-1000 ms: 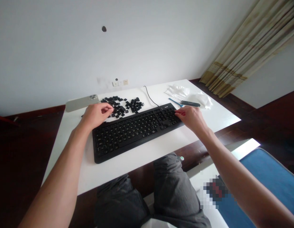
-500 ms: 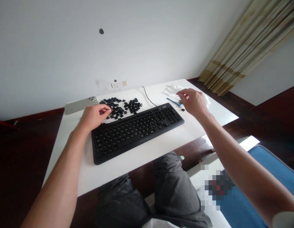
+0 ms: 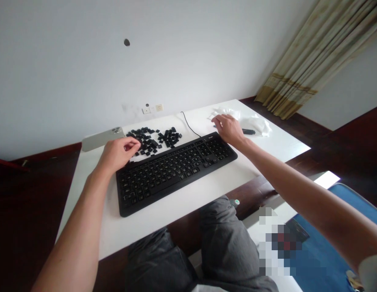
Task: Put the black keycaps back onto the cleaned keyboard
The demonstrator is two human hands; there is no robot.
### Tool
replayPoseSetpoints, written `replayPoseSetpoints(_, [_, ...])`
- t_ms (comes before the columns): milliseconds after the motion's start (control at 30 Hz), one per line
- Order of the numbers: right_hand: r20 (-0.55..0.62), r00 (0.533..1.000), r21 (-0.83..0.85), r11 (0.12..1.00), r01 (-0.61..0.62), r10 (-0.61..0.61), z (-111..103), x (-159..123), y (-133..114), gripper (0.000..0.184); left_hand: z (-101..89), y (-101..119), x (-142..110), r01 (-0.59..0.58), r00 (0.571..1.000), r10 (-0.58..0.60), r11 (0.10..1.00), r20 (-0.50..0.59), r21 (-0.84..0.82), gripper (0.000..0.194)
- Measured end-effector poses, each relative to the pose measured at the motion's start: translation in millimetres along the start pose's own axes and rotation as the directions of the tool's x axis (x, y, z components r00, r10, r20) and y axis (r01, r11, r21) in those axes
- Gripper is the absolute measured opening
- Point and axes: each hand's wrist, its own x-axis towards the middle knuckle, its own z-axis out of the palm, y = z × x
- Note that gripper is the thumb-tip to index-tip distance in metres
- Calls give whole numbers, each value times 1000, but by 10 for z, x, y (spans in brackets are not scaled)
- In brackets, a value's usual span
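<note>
A black keyboard (image 3: 176, 166) lies slantwise on the white table, its keycaps off across most of it, bare sockets showing. My left hand (image 3: 119, 152) hovers by its upper left corner, thumb and fingertips pinched together; whatever is between them is too small to make out. Just beyond those fingers spreads a pile of loose black keycaps (image 3: 150, 144), with a second cluster (image 3: 170, 137) to its right. Over the table near the keyboard's upper right corner is my right hand (image 3: 229, 127), fingers bent together and pointing down. It covers most of a blue tool, and its fingertips' contents are hidden.
A phone (image 3: 100, 140) lies at the table's back left. White crumpled plastic (image 3: 257, 123) and a black slim object (image 3: 248, 132) are at the back right. The keyboard's cable (image 3: 190, 125) runs toward the wall. My legs (image 3: 227, 239) are under the table's front edge.
My right hand has moved left and slightly down, from beside the plastic to over the blue tool, uncovering the black slim object. My left hand stays pinched, barely shifted.
</note>
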Motion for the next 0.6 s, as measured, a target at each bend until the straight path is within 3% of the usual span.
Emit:
replayPoseSetpoints(100, [-45,999,137,990,13,-7,-204,-15,127,32,-7,-10,0,18,1000,-18,1000,1,16,32])
replayPoseSetpoints(167, [83,996,210,978,9,-27,-352,-66,226,26,-18,-14,2,21,1000,-21,999,0,30,33])
replayPoseSetpoints(267, [304,951,273,962,-26,-61,-509,-115,354,25,-32,33,-5,21,1000,-21,999,-5,49,30])
replayPoseSetpoints(333, [285,956,288,958,-21,-65,-522,-43,418,24,-24,141,-24,24,1000,-24,999,-16,34,29])
replayPoseSetpoints(433, [124,992,298,954,-8,-31,-375,285,493,25,37,471,-58,0,1000,-1,1000,-25,-24,28])
replayPoseSetpoints(600, [11,999,309,951,34,-40,88,901,548,24,281,1370,29,-156,988,156,988,-7,20,24])
